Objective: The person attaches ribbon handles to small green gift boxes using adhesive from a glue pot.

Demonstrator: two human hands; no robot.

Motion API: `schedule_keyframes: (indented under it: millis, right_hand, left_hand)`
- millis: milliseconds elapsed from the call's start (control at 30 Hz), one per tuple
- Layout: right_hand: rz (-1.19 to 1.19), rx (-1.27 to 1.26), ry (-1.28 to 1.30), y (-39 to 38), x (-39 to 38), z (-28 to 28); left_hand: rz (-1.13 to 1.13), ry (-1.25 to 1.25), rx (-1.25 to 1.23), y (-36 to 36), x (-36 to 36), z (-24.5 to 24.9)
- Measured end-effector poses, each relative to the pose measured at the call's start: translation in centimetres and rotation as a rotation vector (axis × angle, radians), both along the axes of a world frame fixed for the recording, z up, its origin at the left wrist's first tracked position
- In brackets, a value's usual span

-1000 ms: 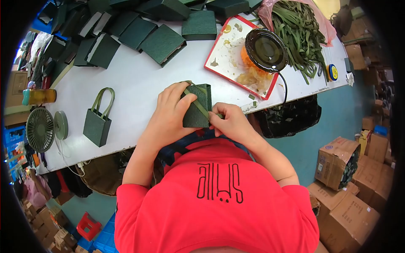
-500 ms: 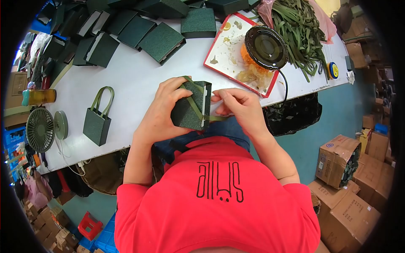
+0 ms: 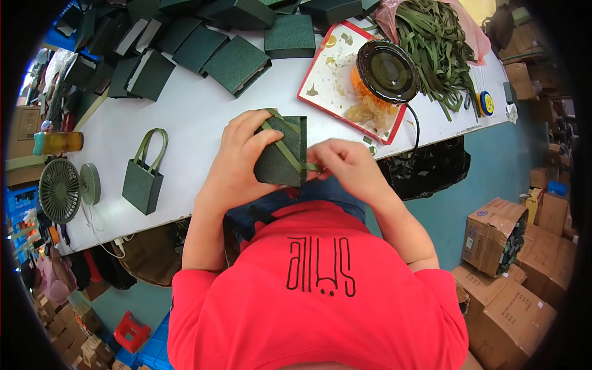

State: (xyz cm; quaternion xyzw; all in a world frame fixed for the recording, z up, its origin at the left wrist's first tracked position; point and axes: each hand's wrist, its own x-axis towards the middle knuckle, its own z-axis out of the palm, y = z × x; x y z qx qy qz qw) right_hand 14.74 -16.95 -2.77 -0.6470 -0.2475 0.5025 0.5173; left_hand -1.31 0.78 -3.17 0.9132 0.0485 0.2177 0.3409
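My left hand [image 3: 237,154] is wrapped round a small dark green box [image 3: 280,163], its thumb lying on the front face. An olive-green ribbon [image 3: 287,150] crosses that face at a slant, and its end runs past the box's right edge. There my right hand [image 3: 345,163] pinches the ribbon with curled fingers; the fingertips are partly hidden by the box. To the left on the table lies a finished-looking green box bag [image 3: 142,185] with two ribbon handles.
Several dark green boxes [image 3: 237,65] are heaped at the back. A red-edged white tray [image 3: 320,68] holds a round black-rimmed pot [image 3: 388,71] of glue-like liquid. A ribbon pile [image 3: 431,49] lies at right, a small fan [image 3: 60,190] at left. A cable [image 3: 418,126] hangs over the table edge.
The box has tilted, so the pale inside at its right edge no longer shows. My right hand has come closer to the box with fingers more curled, and less loose ribbon shows.
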Motion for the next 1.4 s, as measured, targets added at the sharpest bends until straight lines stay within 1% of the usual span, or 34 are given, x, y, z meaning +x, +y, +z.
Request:
schedule_keyframes:
  millis: [100,133,233,267,367,467,567,667,767,867,967,1067,1167,1400]
  right_hand:
    - [-0.122,0.027,-0.083,-0.2,0.4,-0.3]
    - [-0.129,0.024,-0.131,-0.1,0.1,-0.2]
    - [0.038,-0.070,-0.289,0.3,-0.2,0.7]
    - [0.023,-0.040,-0.259,0.5,-0.5,1.2]
    - [0.044,0.001,-0.264,0.5,-1.0,0.5]
    - [0.072,-0.001,-0.247,0.6,-0.9,0.9]
    - [0.111,-0.046,-0.144,0.3,-0.4,0.7]
    - [0.048,-0.033,-0.072,0.1,-0.5,0.3]
    - [0.040,-0.019,-0.152,0.1,-0.5,-0.1]
    - [0.042,-0.059,-0.116,0.4,-0.7,0.6]
    - [0.023,-0.001,-0.234,0.4,-0.9,-0.3]
    - [0.007,0.020,-0.128,0.3,-0.9,0.0]
    - [0.060,-0.043,-0.075,0.1,-0.5,0.7]
    - [0.066,-0.034,-0.057,0.0,-0.4,0.9]
  left_hand:
    - [0.016,-0.005,0.033,0.2,-0.1,0.2]
    - [0.012,-0.004,0.040,0.2,-0.1,0.2]
    - [0.002,-0.015,0.077,0.1,0.2,0.3]
    - [0.000,-0.027,0.095,0.0,0.3,0.3]
    - [-0.002,-0.020,0.134,-0.1,0.3,0.5]
    - [0.001,-0.014,0.145,-0.2,0.2,0.5]
    - [0.013,-0.032,0.128,-0.1,0.2,0.3]
    - [0.026,-0.044,0.122,0.0,0.1,0.2]
    - [0.023,-0.041,0.123,0.0,0.1,0.2]
    - [0.018,-0.042,0.133,-0.1,0.1,0.4]
    - [0.008,-0.038,0.145,-0.2,0.2,0.4]
    - [0.002,-0.036,0.142,-0.3,0.2,0.5]
    - [0.000,-0.040,0.136,-0.4,0.2,0.5]
    - [0.015,-0.044,0.136,-0.3,0.0,0.4]
